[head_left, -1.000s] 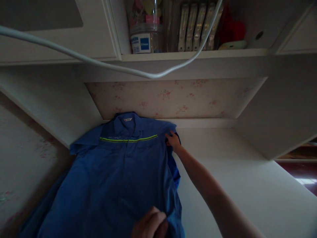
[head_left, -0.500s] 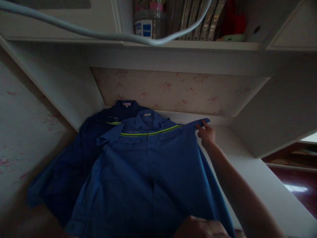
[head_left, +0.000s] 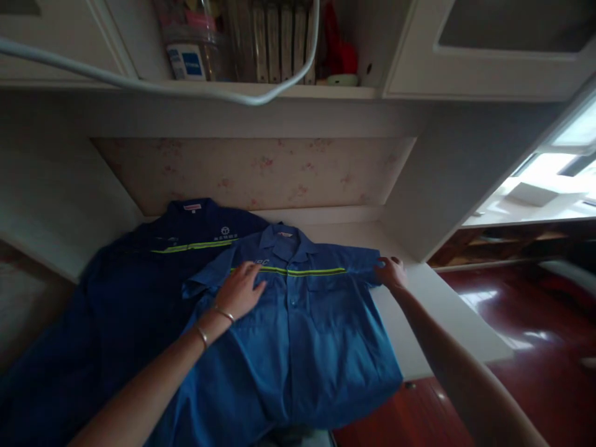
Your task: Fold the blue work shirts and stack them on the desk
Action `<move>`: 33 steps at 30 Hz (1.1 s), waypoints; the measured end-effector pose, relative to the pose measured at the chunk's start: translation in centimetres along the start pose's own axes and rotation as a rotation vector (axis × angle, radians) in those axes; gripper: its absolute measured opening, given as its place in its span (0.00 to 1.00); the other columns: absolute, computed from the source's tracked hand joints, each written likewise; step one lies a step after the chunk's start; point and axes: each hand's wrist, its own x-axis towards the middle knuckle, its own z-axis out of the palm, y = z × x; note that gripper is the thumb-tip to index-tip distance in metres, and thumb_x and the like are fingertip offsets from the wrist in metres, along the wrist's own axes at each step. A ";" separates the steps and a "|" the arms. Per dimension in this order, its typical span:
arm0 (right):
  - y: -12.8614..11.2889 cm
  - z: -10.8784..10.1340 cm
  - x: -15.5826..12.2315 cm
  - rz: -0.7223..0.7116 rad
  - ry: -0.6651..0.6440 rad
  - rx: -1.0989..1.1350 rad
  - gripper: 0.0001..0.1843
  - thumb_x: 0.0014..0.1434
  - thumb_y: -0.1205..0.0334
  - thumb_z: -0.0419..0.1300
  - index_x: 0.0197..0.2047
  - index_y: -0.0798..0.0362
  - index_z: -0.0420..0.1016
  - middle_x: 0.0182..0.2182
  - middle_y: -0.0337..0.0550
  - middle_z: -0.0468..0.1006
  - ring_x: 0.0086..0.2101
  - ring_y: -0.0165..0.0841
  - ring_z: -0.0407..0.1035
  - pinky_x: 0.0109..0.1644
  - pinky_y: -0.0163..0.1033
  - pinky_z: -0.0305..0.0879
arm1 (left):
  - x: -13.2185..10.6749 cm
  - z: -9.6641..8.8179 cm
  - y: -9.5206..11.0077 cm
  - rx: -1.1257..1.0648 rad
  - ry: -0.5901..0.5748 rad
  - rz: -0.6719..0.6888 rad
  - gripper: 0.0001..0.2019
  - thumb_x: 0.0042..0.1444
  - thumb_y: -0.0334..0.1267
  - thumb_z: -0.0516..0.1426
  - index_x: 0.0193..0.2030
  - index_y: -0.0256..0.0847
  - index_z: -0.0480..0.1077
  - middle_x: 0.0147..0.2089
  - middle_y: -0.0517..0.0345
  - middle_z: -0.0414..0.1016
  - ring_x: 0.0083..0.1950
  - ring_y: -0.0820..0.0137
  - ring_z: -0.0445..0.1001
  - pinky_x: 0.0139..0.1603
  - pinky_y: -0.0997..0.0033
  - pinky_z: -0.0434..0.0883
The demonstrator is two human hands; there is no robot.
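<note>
A blue short-sleeved work shirt [head_left: 335,335] lies front up on the white desk, collar toward the wall, with a yellow-green stripe across its chest. My left hand [head_left: 239,290], two bangles on its wrist, rests over the chest near the white lettering. Its fingers are stretched out and hold nothing. At the cuff of the sleeve on the right, my right hand [head_left: 392,272] pinches the fabric edge. Under the shirt's left side lies a darker navy work jacket [head_left: 125,279] with a similar stripe and a white logo.
The white desk [head_left: 433,316] ends at the right above a red-brown floor [head_left: 526,347]. An open shelf [head_left: 298,92] overhead holds a clear plastic jar [head_left: 190,59] and several upright cases. A pale cable [head_left: 186,92] hangs across the top of the view. Floral wallpaper [head_left: 261,171] covers the back.
My left hand has come up from the lower edge onto the shirt's chest. My right hand has lowered the sleeve, which now lies flatter. The view has shifted right.
</note>
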 end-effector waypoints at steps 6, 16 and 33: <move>-7.1 4.4 0.9 -0.416 -0.204 -0.185 0.26 0.68 0.55 0.48 0.67 0.48 0.66 0.67 0.48 0.64 0.62 0.45 0.61 0.65 0.50 0.58 | 3.3 2.2 -12.6 0.199 -0.145 -0.266 0.23 0.61 0.40 0.49 0.61 0.34 0.67 0.61 0.35 0.70 0.59 0.46 0.72 0.56 0.47 0.70; -5.1 11.3 4.1 -0.440 -0.405 -0.409 0.31 0.71 0.45 0.33 0.73 0.37 0.50 0.73 0.37 0.47 0.71 0.47 0.40 0.66 0.77 0.31 | 3.0 2.1 -18.3 0.001 -0.095 -0.403 0.30 0.65 0.54 0.43 0.65 0.36 0.62 0.63 0.43 0.72 0.61 0.58 0.73 0.60 0.60 0.69; 2.8 7.6 9.0 -0.183 -0.201 -0.398 0.32 0.70 0.47 0.34 0.72 0.43 0.56 0.72 0.44 0.54 0.69 0.45 0.47 0.69 0.67 0.41 | 4.7 1.5 -27.9 -0.061 -0.026 -0.672 0.21 0.58 0.38 0.51 0.55 0.35 0.73 0.51 0.42 0.81 0.50 0.52 0.80 0.50 0.59 0.74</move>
